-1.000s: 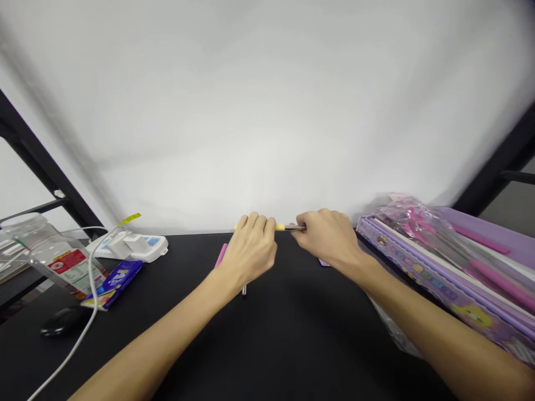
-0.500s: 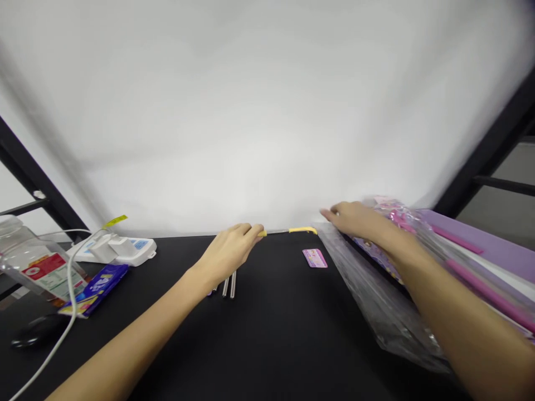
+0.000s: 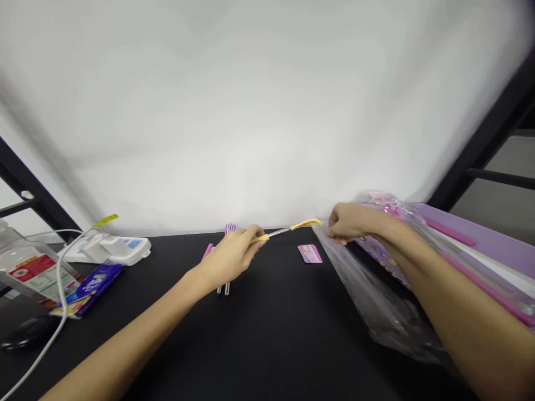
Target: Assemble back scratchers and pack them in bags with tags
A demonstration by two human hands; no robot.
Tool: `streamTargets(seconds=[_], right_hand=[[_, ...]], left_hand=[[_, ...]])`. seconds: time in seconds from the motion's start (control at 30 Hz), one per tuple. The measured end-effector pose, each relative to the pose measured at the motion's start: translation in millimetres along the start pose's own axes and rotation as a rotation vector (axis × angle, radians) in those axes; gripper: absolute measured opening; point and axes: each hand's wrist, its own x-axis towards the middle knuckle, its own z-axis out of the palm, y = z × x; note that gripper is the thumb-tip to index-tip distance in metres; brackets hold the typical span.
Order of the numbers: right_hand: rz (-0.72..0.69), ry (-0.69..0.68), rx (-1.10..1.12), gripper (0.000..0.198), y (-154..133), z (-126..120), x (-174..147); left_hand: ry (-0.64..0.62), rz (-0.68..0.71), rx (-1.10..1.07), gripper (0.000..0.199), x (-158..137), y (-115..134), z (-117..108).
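My left hand (image 3: 234, 253) is closed on a slim yellow tool (image 3: 279, 232) with a metal shaft and a curved, looped yellow end. That curved end points right, just at the mouth edge of a clear plastic bag (image 3: 359, 284). With bent fingers my right hand (image 3: 348, 221) pinches the upper edge of this bag. Below and behind the left hand lie several things with metal rods (image 3: 223, 288), one with a pink end (image 3: 208, 250) and one with a purple-striped end (image 3: 231, 228); the hand partly hides them. A small pink card (image 3: 310, 254) lies flat between my hands.
A purple box (image 3: 476, 228) with pink strips and clear wrapping stands at the right. On the left are a power strip (image 3: 137, 250), a labelled clear jar (image 3: 37, 273), a blue packet (image 3: 94, 284), a black mouse (image 3: 29, 332) and a white cable (image 3: 62, 295). A white wall rises behind.
My right hand has curled its fingers onto the bag's edge, which is lifted slightly. The yellow tool has tilted, its curved end now higher and closer to the bag.
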Motion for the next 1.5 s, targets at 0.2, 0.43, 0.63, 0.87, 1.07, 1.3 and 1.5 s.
streamTargets(seconds=[0.2,0.43,0.63,0.87,1.07,1.3,1.5], right_hand=[[-0.315,-0.105,0.819,0.012,-45,10,-17],[-0.660,-0.321,0.891,0.044,-58,25,-17],[-0.672,-0.088,0.764,0.040,-65,23,-17],[-0.476,-0.194,1.028,0.034,-54,24,-14],[-0.178,-0.148,0.919,0.038,-49,30,-4],[-0.195,-0.530,0.861,0.045,-49,21,-15],[-0.325,-0.387,0.860,0.038,-45,25,-11]], left_hand=[[-0.215,-0.025,-0.873,0.027,1,8,9],[-0.095,-0.085,-0.991,0.038,5,10,13],[0.139,-0.235,-1.053,0.042,8,4,17],[0.471,-0.260,-1.115,0.047,10,-15,13],[0.419,-0.211,-1.354,0.063,8,-5,5],[0.393,-0.086,-1.533,0.073,6,-7,0],[0.448,-0.244,-1.534,0.062,10,-11,8]])
